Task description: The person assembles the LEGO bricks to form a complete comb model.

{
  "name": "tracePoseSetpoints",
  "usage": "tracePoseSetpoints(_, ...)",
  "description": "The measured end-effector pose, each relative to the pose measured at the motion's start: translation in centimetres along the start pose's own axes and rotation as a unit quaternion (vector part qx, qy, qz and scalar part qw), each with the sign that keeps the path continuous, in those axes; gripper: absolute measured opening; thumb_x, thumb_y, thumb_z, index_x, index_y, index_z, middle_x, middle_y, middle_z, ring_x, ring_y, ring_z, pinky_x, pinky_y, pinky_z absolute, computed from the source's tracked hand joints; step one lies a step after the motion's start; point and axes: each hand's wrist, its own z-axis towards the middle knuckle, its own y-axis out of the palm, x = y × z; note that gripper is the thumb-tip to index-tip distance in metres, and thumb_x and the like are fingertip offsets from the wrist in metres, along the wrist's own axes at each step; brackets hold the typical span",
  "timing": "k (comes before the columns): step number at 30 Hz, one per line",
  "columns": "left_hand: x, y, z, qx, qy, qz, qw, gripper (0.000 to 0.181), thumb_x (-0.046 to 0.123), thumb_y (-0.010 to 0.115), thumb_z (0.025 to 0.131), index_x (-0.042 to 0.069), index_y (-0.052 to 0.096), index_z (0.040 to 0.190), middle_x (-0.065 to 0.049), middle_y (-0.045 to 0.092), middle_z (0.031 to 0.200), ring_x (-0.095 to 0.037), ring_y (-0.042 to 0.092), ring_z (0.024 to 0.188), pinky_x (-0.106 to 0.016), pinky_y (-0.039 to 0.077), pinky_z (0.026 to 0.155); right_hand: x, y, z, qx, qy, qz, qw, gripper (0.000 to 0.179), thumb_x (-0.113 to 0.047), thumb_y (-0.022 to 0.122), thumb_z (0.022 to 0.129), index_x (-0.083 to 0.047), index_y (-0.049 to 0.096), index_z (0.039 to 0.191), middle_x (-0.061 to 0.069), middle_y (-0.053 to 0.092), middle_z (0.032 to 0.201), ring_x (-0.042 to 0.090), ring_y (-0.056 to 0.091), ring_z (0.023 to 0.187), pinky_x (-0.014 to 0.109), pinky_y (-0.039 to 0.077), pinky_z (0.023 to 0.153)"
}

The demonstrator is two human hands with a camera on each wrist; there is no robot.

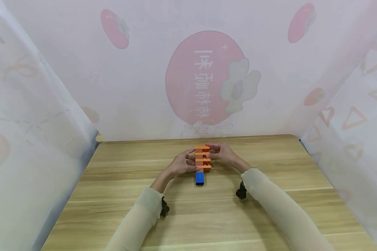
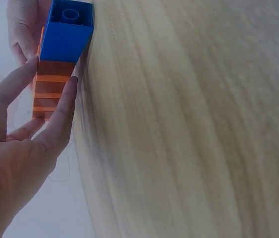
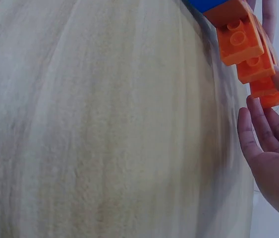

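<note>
A row of orange toy building bricks (image 1: 199,156) lies joined together, with a blue brick (image 1: 199,178) at the near end. My left hand (image 1: 179,164) holds the row from its left side. In the left wrist view, the fingers of that hand (image 2: 23,158) span the orange bricks (image 2: 55,69), fingertips just by the blue brick (image 2: 66,42). On the other side, my right hand (image 1: 223,153) grips the far orange bricks. The right wrist view has its thumb on the orange bricks (image 3: 241,42), which stick out sideways like steps, with fingertips at the last one.
The bricks are over a wood-grain table (image 1: 201,219), toward its back edge. A pale curtain (image 1: 138,90) with printed pink fruit stands behind it and along both sides. Small black devices sit at both wrists.
</note>
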Motion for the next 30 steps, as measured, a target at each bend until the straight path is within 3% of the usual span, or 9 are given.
tracePoseSetpoints(12, -0.03, 0.09, 0.18, -0.005, -0.033, -0.07, 0.997, 0.089, -0.006, 0.078, 0.092, 0.002, 0.029, 0.165, -0.027, 0.057, 0.143, -0.039, 0.063, 0.127, -0.041, 0.059, 0.098, 0.17, 0.36, 0.17, 0.001, 0.038, -0.011, 0.9992, 0.059, -0.006, 0.074, 0.1, 0.002, 0.051, 0.154, 0.024, 0.066, 0.138, 0.033, 0.069, 0.12, 0.042, 0.06, 0.096)
tracePoseSetpoints(19, -0.4, 0.06, 0.22, -0.003, -0.03, -0.058, 0.9979, 0.087, -0.004, 0.078, 0.092, 0.0, 0.029, 0.164, -0.028, 0.056, 0.144, -0.041, 0.058, 0.131, -0.044, 0.056, 0.103, 0.66, 0.37, 0.16, 0.004, 0.03, -0.046, 0.9985, 0.057, -0.01, 0.075, 0.1, 0.002, 0.054, 0.151, 0.023, 0.066, 0.14, 0.033, 0.067, 0.123, 0.038, 0.06, 0.094)
tracePoseSetpoints(25, -0.45, 0.01, 0.05, -0.004, -0.036, -0.061, 0.9975, 0.086, -0.006, 0.075, 0.094, 0.002, 0.028, 0.165, -0.028, 0.054, 0.148, -0.042, 0.056, 0.136, -0.042, 0.058, 0.1, 0.4, 0.33, -0.15, 0.004, 0.031, -0.058, 0.9978, 0.055, -0.01, 0.074, 0.1, 0.003, 0.055, 0.15, 0.023, 0.064, 0.143, 0.033, 0.067, 0.123, 0.036, 0.06, 0.095)
tracePoseSetpoints(30, -0.41, -0.13, -0.22, 0.008, -0.026, -0.021, 0.9994, 0.088, 0.001, 0.08, 0.093, 0.001, 0.03, 0.165, -0.025, 0.056, 0.146, -0.04, 0.058, 0.133, -0.048, 0.055, 0.105, 0.35, -0.12, -0.69, -0.004, 0.026, -0.063, 0.9977, 0.054, -0.011, 0.073, 0.101, 0.002, 0.055, 0.15, 0.022, 0.06, 0.149, 0.036, 0.066, 0.127, 0.04, 0.06, 0.096)
